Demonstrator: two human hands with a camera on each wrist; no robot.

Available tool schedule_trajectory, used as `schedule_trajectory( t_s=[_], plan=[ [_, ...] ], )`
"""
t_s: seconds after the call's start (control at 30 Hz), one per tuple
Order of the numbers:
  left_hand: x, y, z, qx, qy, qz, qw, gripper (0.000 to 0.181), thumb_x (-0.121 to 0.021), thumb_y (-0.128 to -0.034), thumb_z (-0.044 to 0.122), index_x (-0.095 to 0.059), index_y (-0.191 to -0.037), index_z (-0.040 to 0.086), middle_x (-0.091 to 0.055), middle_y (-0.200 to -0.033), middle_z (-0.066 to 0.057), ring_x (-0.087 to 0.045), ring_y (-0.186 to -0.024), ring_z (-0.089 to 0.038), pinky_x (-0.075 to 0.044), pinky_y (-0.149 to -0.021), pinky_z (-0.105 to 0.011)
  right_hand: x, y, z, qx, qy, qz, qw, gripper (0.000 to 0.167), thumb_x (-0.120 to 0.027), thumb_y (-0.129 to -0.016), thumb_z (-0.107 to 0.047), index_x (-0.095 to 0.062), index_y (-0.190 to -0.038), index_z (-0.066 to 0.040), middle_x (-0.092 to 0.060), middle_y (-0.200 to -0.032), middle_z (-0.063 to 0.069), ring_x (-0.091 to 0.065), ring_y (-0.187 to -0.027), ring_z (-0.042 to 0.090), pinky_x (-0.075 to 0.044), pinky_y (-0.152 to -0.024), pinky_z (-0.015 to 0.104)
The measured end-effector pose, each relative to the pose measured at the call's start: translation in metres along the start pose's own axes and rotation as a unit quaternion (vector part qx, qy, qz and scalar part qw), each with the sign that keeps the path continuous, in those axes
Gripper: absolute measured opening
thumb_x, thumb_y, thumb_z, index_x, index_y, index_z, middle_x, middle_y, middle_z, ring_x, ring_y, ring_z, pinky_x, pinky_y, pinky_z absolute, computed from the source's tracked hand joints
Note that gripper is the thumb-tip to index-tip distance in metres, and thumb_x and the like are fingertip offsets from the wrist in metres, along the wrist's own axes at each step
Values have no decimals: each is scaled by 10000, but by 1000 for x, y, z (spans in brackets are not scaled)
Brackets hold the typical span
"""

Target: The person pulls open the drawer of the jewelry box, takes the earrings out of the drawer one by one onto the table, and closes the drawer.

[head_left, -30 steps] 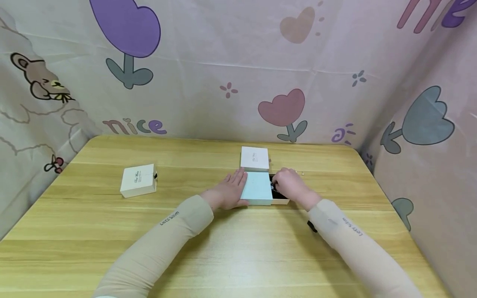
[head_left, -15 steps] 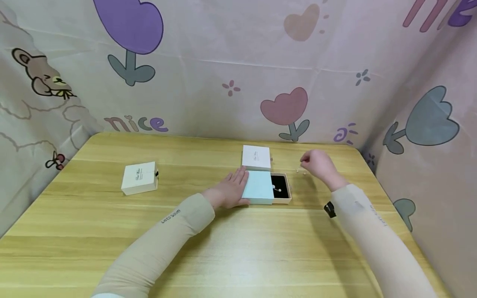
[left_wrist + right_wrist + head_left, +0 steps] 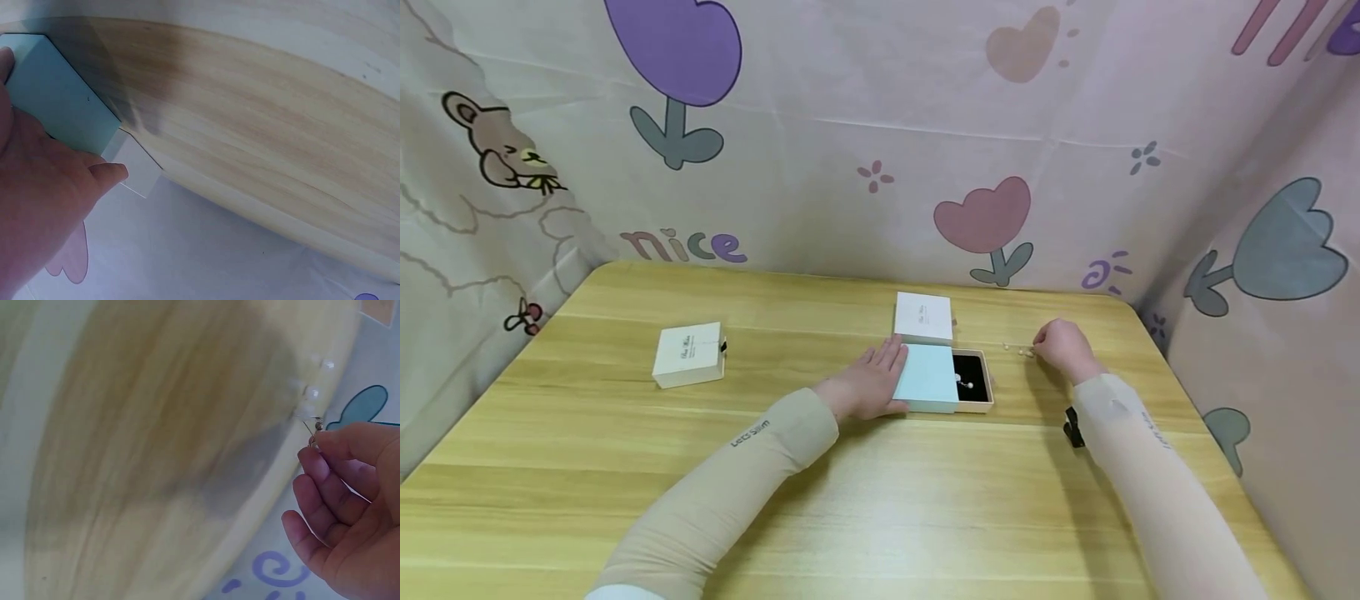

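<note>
My left hand (image 3: 868, 385) lies with straight fingers against the left side of the light blue box (image 3: 927, 375). From that box's right side a drawer (image 3: 988, 392) stands partly out, a small pearl piece (image 3: 967, 384) on its black lining. Farther right, my right hand (image 3: 1066, 348) is low over the table beside a few small pearl pieces (image 3: 1025, 352). The right wrist view shows my right hand (image 3: 350, 494) pinching a small metal-and-pearl earring (image 3: 318, 425) between thumb and forefinger.
A white box (image 3: 922, 317) stands directly behind the blue one. Another white box (image 3: 688, 354) with a black tab sits at the left of the wooden table (image 3: 805, 500). Patterned cloth (image 3: 820, 167) hangs behind and at the sides.
My right hand has come out of the open drawer and moved right, then down beside the small pearl pieces. The pearl piece in the drawer is now uncovered. My left hand stays on the box.
</note>
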State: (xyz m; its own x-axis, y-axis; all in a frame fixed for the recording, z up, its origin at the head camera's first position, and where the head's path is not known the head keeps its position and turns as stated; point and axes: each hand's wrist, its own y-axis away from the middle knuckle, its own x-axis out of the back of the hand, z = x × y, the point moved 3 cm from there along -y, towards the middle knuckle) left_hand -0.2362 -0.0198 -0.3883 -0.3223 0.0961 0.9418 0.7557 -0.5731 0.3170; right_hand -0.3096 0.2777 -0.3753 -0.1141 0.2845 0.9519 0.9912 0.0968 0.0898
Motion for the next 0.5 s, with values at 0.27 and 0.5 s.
schedule_trajectory(
  t_s=[0.27,0.5],
  plan=[
    [1,-1,1,-4,-38,5,10000,883,-398,-942,539,23,-1489,-11,123,-1563,-181,55,-1458,-295,-94,-1187,-439,-3,0,10,-116,198,-262,9994,193,-542,-822,-11,-680,-908,94,-669,-987,269,-621,-881,380,-490,-848,494],
    [0,-1,1,9,-57,-35,10000,878,-397,-943,536,19,-1490,-12,121,-1563,-183,53,-1459,-294,-98,-1187,-438,-2,1,12,-227,263,-411,9986,219,-553,-839,-75,-675,-958,64,-659,-1038,255,-613,-905,366,-485,-841,499]
  ],
)
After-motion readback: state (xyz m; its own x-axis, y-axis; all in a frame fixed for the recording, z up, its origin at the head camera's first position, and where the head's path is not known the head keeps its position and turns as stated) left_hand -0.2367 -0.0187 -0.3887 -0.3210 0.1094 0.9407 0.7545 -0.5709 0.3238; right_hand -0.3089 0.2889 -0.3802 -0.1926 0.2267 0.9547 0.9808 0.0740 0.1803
